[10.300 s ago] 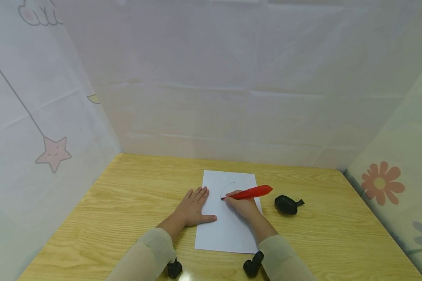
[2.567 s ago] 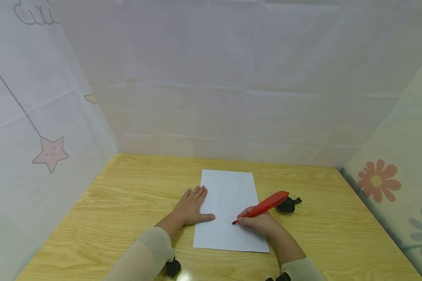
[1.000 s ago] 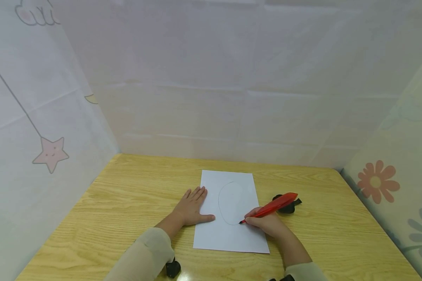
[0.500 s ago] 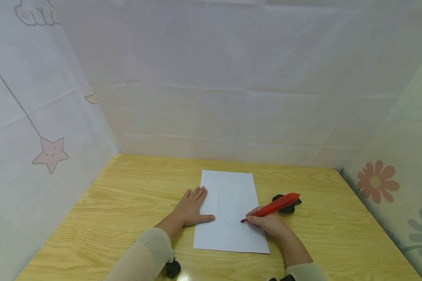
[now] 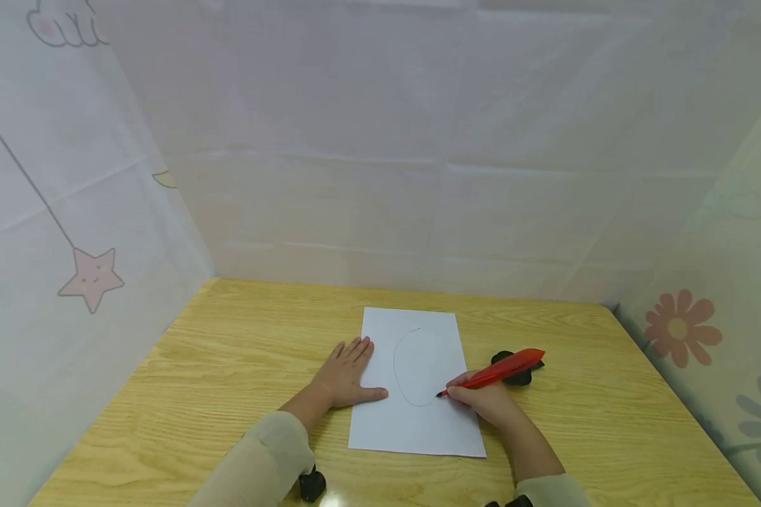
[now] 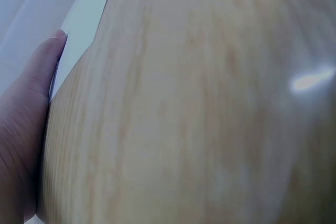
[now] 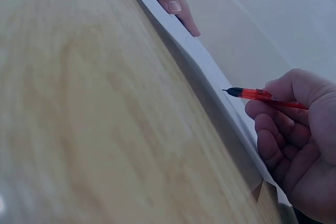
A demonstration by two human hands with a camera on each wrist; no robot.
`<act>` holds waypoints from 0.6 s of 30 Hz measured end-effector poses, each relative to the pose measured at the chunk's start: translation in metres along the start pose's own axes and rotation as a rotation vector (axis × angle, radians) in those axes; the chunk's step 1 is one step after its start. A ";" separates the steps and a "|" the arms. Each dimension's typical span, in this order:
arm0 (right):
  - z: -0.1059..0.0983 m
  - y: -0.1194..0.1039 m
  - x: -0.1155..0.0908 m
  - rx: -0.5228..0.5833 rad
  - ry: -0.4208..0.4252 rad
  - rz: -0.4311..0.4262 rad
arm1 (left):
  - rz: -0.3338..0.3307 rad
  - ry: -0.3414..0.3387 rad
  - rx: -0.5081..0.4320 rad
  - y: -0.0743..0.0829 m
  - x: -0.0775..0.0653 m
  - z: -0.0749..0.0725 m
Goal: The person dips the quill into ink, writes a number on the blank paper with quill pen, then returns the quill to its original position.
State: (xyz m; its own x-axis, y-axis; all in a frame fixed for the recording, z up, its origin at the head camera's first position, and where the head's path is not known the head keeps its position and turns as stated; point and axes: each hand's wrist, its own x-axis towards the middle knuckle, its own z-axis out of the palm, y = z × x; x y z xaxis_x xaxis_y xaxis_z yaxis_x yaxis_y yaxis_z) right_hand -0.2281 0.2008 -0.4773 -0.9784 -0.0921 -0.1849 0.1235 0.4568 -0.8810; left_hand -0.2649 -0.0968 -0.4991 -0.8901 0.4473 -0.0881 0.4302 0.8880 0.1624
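A white sheet of paper lies on the wooden table, bearing a thin curved line like the left and bottom part of an oval. My left hand rests flat with fingers spread, its fingertips and thumb on the paper's left edge. In the left wrist view the thumb touches the paper. My right hand pinches a red feather-shaped pen, tip at the line's lower right end. The right wrist view shows thumb and forefinger round the pen, the other fingers curled beneath.
A black rounded object with a short tab sits right of the paper, partly behind the pen. The wooden table reaches back to a pale cloth wall. A black lump hangs by the left sleeve.
The pen in my right hand has gone down the curve's left side, round the bottom, and lately slightly up and right, lengthening the line. My left hand stays in place on the paper.
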 end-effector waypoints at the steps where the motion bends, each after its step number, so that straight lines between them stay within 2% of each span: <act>1: 0.000 0.000 0.000 0.002 0.004 0.000 | 0.000 0.000 0.000 0.000 0.000 0.000; 18: -0.001 0.000 0.002 -0.027 0.059 0.057 | 0.000 -0.009 -0.001 0.001 0.000 -0.004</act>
State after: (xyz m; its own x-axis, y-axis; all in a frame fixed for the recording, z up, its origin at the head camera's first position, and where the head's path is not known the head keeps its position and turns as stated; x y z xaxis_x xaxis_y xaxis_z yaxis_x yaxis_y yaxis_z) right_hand -0.2300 0.2017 -0.4775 -0.9781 -0.0136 -0.2077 0.1753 0.4837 -0.8575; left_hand -0.2648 -0.0962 -0.4947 -0.8886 0.4484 -0.0966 0.4303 0.8878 0.1633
